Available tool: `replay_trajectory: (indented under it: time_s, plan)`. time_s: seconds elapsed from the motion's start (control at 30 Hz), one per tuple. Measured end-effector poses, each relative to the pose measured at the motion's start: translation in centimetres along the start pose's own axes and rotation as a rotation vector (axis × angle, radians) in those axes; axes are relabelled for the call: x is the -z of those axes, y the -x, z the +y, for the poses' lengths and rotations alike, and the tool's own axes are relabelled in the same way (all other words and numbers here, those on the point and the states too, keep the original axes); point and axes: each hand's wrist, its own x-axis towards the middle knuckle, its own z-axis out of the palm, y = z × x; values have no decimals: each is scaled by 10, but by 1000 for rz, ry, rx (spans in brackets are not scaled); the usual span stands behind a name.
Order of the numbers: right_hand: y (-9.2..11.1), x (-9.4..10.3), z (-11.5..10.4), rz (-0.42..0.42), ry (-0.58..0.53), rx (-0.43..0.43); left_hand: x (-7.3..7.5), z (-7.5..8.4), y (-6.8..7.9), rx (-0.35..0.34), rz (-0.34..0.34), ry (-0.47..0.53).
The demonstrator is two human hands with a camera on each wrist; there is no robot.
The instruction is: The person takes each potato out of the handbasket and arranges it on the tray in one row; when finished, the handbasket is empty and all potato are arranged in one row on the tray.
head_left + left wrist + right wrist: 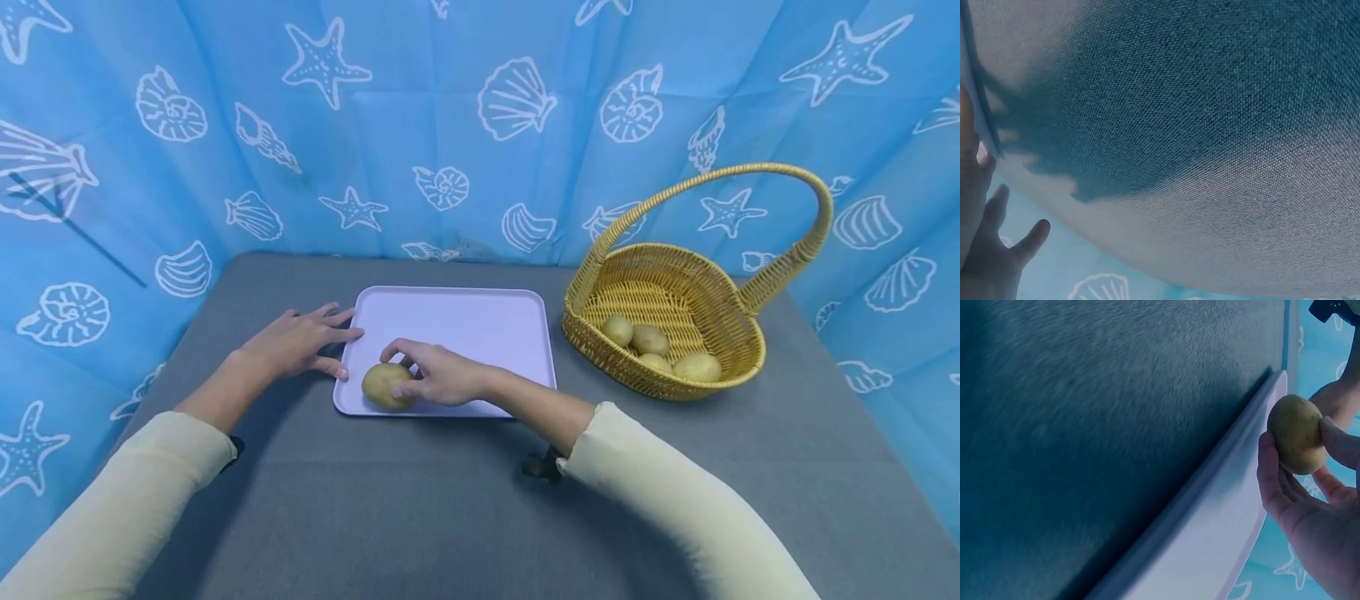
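A large potato (386,386) is held in my right hand (448,377) at the left front part of the white tray (465,321). In the right wrist view, thumb and fingers curl round the potato (1295,434) from both sides; whether it touches the tray is hard to tell. My left hand (303,343) lies at the tray's left edge with its fingers spread, the fingertips over or touching the rim. The left wrist view shows only part of that left hand (997,244), with its fingers extended.
A yellow wicker basket (738,367) with a tall arched handle stands right of the tray, several potatoes (697,367) inside it. Grey cloth (420,517) covers the table. Behind hangs a blue curtain (420,125) with white shell and starfish prints.
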Motion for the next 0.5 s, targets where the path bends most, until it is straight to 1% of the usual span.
replay_trajectory:
  time_s: [0.23, 0.33, 0.5]
  plan:
    - [-12, -10, -3, -11, 22, 22, -1, 0, 1, -5, 6, -11]
    - [-15, -13, -4, 12, 37, 30, -1, 0, 1, -16, 14, -29]
    - [-16, -13, -6, 57, 61, -15, -1, -1, 2, -28, 21, -26]
